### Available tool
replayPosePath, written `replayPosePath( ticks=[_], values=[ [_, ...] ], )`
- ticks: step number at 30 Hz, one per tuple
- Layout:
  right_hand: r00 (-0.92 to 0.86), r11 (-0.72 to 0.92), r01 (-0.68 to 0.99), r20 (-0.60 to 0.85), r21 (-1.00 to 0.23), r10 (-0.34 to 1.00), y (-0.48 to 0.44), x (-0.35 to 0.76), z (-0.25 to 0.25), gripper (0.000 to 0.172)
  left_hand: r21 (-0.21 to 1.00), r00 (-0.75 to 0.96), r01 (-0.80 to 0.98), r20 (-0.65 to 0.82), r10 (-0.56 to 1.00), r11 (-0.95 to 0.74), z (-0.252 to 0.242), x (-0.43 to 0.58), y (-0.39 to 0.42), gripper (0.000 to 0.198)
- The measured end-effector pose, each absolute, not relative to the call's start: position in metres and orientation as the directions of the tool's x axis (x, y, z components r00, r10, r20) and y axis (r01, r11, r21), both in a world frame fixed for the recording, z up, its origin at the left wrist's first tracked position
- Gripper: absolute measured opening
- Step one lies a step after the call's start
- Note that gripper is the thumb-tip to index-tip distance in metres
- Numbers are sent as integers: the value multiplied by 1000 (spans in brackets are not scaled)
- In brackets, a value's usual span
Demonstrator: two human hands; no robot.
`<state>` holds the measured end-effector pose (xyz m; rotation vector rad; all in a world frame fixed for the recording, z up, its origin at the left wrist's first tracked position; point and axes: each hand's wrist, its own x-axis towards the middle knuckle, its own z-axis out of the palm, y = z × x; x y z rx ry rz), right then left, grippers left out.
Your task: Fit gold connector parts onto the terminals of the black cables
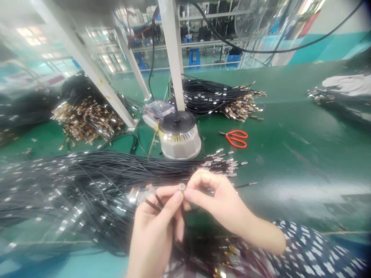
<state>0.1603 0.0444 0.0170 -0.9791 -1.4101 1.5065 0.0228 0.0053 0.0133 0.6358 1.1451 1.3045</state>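
My left hand [158, 227] and my right hand [216, 197] meet low in the middle of the view. Both pinch a small silver metal sleeve [181, 187] on the end of thin black cables [153, 202]. The cables run through my left fingers toward the big black cable bundle [87, 173] lying across the green table [290, 154]. The bundle's silver-tipped ends [223, 162] lie just beyond my right hand. My right forearm wears a dark sleeve with white dots [304, 251].
A round white device with a dark top [179, 135] stands behind the bundle. Orange-handled scissors [237, 138] lie to its right. More cable bundles with gold connectors lie at back centre [220, 98] and back left [84, 116]. White frame posts [174, 54] rise from the table.
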Motion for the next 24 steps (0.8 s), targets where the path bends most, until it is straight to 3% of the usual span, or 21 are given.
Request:
replayPosePath(
  ticks=[12, 24],
  values=[
    [-323, 111, 31, 95, -993, 942, 47, 164, 16, 11, 839, -71, -426, -403, 913, 337, 13, 15, 8, 26],
    [-372, -31, -9, -25, -999, 928, 51, 165, 20, 19, 855, 14, -399, -356, 934, 332, 11, 18, 5, 20]
  ],
)
